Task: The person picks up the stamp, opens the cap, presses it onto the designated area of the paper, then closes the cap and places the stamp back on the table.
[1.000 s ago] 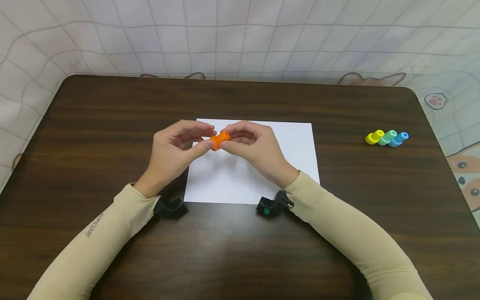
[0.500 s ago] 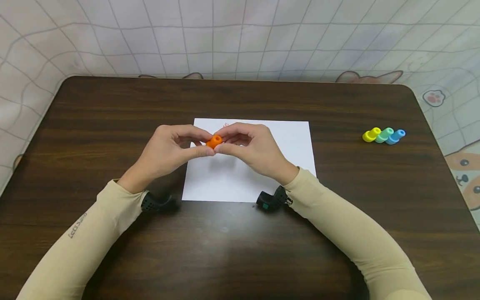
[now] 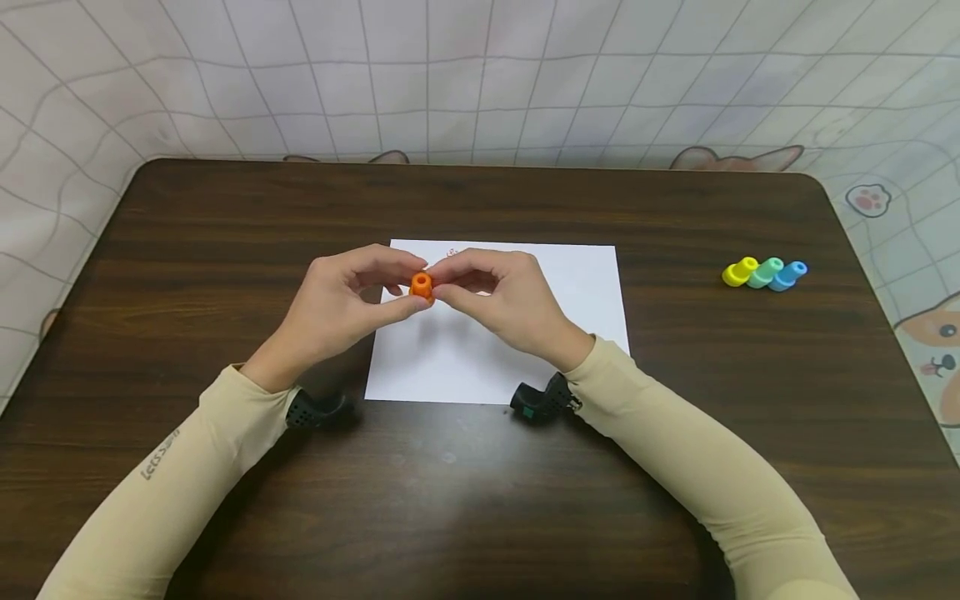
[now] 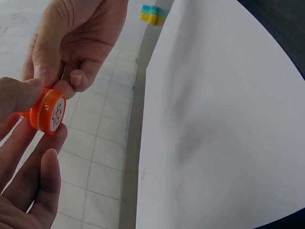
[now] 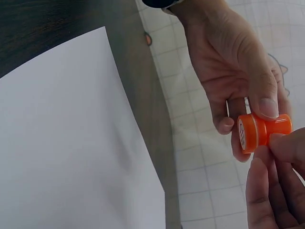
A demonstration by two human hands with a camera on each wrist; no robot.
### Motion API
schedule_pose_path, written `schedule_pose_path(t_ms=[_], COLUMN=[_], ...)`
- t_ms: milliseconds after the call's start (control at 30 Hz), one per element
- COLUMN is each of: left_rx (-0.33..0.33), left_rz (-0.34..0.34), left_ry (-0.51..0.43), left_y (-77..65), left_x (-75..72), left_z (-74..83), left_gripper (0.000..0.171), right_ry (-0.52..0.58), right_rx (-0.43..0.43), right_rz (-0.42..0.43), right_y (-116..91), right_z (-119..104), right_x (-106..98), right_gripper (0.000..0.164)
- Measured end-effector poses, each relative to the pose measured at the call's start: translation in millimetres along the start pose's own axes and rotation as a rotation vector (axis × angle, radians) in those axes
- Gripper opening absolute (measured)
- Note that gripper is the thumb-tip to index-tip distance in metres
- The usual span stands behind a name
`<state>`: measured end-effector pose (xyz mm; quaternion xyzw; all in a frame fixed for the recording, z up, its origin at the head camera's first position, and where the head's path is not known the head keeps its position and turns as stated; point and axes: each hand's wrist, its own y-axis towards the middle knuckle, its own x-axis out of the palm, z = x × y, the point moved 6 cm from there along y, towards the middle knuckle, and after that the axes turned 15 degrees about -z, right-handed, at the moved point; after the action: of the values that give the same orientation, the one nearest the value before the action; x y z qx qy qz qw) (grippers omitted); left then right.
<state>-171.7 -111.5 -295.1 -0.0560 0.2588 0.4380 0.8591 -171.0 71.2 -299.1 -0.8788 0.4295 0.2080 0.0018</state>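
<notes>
Between my two hands is a small orange stamp point(image 3: 422, 287), held above a white sheet of paper point(image 3: 495, 350). Its hollow handle end faces the head camera. A printed white face with dark characters shows on the stamp point(image 4: 51, 111) in the left wrist view. My left hand point(image 3: 341, 292) pinches it from the left between thumb and fingers. From the right, the thumb and fingertips of my right hand point(image 3: 506, 292) pinch the same stamp. A small red mark point(image 3: 452, 252) lies near the paper's far edge, partly covered by my right hand.
Yellow, green and blue stamps point(image 3: 766, 272) stand side by side at the right of the dark wooden table point(image 3: 225, 225). A light checked cloth point(image 3: 480, 75) hangs behind the table's far edge. Black wrist cameras point(image 3: 542, 400) sit below both wrists.
The orange stamp has turned from leaning right to pointing its handle end toward the head camera. It has shifted slightly left, and my right hand's fingertips have followed. My left wrist has moved left.
</notes>
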Motion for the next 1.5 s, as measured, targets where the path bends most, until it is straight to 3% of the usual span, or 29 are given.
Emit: schedule_pose_path(t_ms=[133,367,500,767,1200,1500], left_rx=[0.029,0.007,-0.023,-0.054,-0.119,-0.140], left_rz=[0.040,0.145,0.170,0.226,0.297,0.300], left_ry=[-0.056,-0.094,-0.050,-0.008,0.088,0.114], left_y=[-2.7,-8.3,-7.2,-6.9,-3.4,0.1], left_x=[-4.8,-20.1,-26.9,-37.8,-57.4,-66.1], left_z=[-3.6,-15.6,-17.6,-29.9,-56.5,-75.5], left_gripper=[0.028,0.026,0.027,0.027,0.031,0.031], right_ry=[-0.006,-0.063,-0.098,-0.116,-0.297,-0.301], right_rx=[-0.003,-0.052,-0.090,-0.085,0.039,0.111], right_rz=[0.011,0.038,0.079,0.190,0.349,0.453], right_y=[2,4,2,-10,-68,-113], right_z=[0,-4,-10,-18,-1,10], right_x=[0,-11,-28,-68,-136,-168], right_gripper=[0.013,0.010,0.010,0.009,0.013,0.016])
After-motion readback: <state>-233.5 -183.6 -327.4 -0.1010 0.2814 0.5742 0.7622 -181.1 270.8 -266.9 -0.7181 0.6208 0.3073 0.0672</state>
